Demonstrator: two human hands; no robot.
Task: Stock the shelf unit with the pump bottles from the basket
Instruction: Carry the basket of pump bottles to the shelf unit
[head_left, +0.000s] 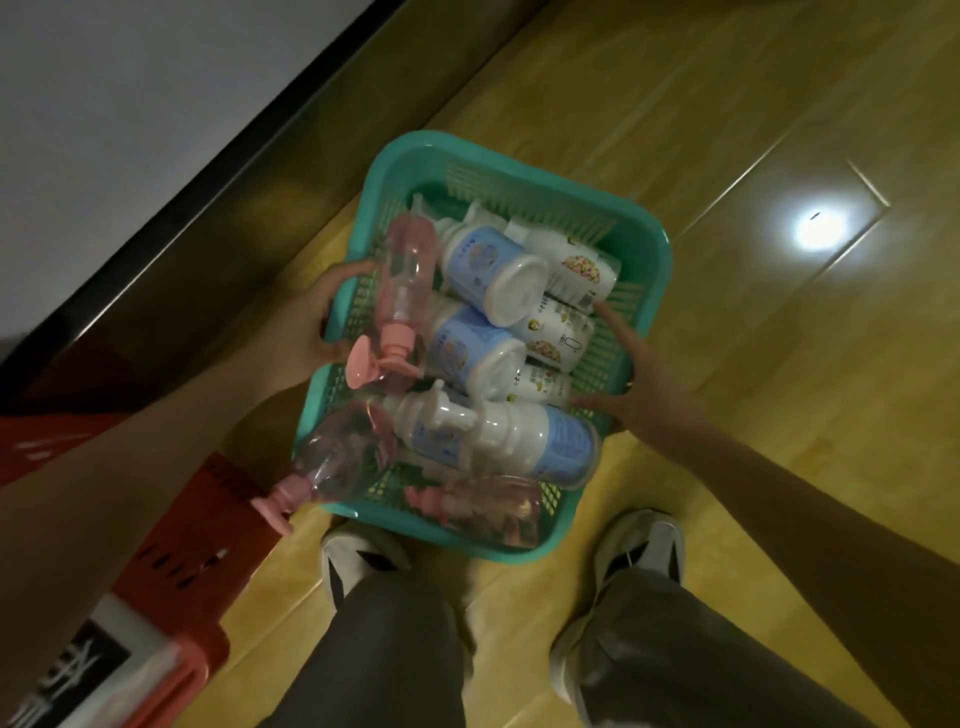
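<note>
A: Glossy wooden floor (727, 130), a dark baseboard along the wall at left. Where are the pump bottles?

B: Lying piled in the teal basket (644, 249), pink ones along its left edge, blue-and-white ones in the middle.

A: And the hands?

B: The left hand (317, 322) curls its grip round the basket's left rim. The right hand (636, 384) reaches to the right rim, fingers straight and spread.

A: Anything else?

B: A red crate (171, 551) by the near left corner.
</note>
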